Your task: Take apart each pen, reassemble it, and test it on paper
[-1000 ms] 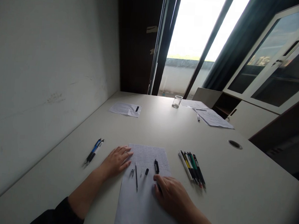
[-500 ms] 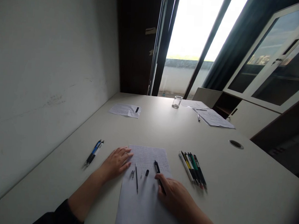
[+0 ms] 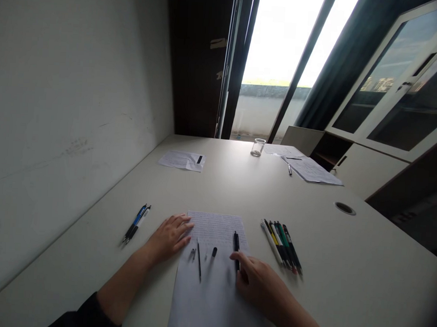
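My left hand [image 3: 170, 238] lies flat on the left edge of a handwritten sheet of paper [image 3: 215, 223], fingers spread and holding nothing. A black pen [image 3: 236, 240] rests on or just above the right side of this sheet, with the curled fingers of my right hand [image 3: 251, 272] closed over its lower part; my thumb is mostly hidden. Between my hands, on the paper, are a thin dark refill [image 3: 199, 261], a short black cylindrical piece [image 3: 214, 251] and small clear or metallic bits [image 3: 192, 254].
To the right lies a row of several pens [image 3: 282, 247]. Two pens [image 3: 135, 225] lie on the left. Farther back are a folded paper [image 3: 182, 160], a glass jar [image 3: 258, 147], and more papers [image 3: 313, 170] with a pen. A cable hole [image 3: 345, 208] is at right.
My right hand and the black pen have shifted slightly right, and the pen now points more straight away from me. My left hand stays in place.
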A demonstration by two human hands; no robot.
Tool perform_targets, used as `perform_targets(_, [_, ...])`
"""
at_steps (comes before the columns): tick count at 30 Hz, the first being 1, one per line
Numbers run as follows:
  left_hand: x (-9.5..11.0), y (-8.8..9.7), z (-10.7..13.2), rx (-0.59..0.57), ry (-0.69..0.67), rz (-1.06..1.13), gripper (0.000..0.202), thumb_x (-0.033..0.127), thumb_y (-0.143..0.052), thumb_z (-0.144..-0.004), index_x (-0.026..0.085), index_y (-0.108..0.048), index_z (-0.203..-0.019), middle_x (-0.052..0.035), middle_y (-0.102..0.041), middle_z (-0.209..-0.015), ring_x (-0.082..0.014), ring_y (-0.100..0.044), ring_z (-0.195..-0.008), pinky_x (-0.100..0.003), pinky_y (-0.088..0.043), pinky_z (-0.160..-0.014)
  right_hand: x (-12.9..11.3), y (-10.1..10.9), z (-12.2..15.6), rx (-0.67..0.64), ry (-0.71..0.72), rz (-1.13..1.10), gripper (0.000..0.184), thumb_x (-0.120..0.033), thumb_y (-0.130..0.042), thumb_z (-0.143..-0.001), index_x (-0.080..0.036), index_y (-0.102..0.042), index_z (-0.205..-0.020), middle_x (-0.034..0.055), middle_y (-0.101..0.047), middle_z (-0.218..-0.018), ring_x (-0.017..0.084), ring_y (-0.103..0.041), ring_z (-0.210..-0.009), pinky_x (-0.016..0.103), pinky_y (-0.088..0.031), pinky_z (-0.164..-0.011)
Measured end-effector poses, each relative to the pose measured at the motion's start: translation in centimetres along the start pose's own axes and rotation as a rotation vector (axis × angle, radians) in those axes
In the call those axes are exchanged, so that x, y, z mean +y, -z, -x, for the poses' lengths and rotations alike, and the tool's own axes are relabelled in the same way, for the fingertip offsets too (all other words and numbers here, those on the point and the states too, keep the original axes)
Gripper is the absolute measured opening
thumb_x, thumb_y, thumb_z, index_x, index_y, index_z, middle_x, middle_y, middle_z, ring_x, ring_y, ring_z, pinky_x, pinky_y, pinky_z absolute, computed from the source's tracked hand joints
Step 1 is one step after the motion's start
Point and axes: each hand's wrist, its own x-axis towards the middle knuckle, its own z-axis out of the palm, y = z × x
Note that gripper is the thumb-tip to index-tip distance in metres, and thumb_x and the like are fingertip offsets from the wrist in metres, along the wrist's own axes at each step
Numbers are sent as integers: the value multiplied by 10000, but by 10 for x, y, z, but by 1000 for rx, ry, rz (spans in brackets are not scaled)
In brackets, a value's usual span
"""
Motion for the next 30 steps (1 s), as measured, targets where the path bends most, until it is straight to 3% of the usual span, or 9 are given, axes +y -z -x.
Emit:
perform_targets(6, [-2,-2,1,8,-10,3,387,359,-495,-971,263,-525,-1345,-79,-522,-1407,-258,-422,-1341,-482,-358,-1115,-1,3,2,-25,50,-16,222,-88,-449,-770,-206,-589,-897,37,-653,-840,178,-600,-719,256,-393,-634])
perform_targets(15, [-3,-2,0,17,-26,-2,380,348,-502,-968,262,-529,-1337,-84,-531,-1394,-262,-432,-1332,-488,-364,-1109,7,6,3,-60,176,127,217,-80,-490,-782,-213,-609,-907,35,-676,-869,191,-620,-798,263,-397,-689])
perform_targets(22, [-3,-2,0,21,-31,6,382,352,-500,-969,266,-529,-1340,-83,-526,-1400,-262,-436,-1331,-489,-368,-1110,7,13,9,-52,225,225,173,-68,-537,-750,-214,-598,-822,14,-669,-783,182,-615,-703,267,-395,-641])
perform_targets(25, [-4,-3,0,28,-31,8,377,349,-500,-969,269,-532,-1336,-79,-530,-1394,-259,-440,-1328,-489,-364,-1115,7,14,9,51,274,220,185,-60,-535,-784,-215,-612,-847,19,-676,-784,188,-626,-709,282,-426,-656])
perform_targets(30, [-4,-3,1,30,-28,5,368,334,-499,-971,266,-536,-1331,-79,-510,-1413,-266,-405,-1354,-500,-354,-1128,13,18,12,371,319,95,185,-137,-489,-894,-199,-638,-983,58,-699,-809,175,-645,-704,288,-485,-659])
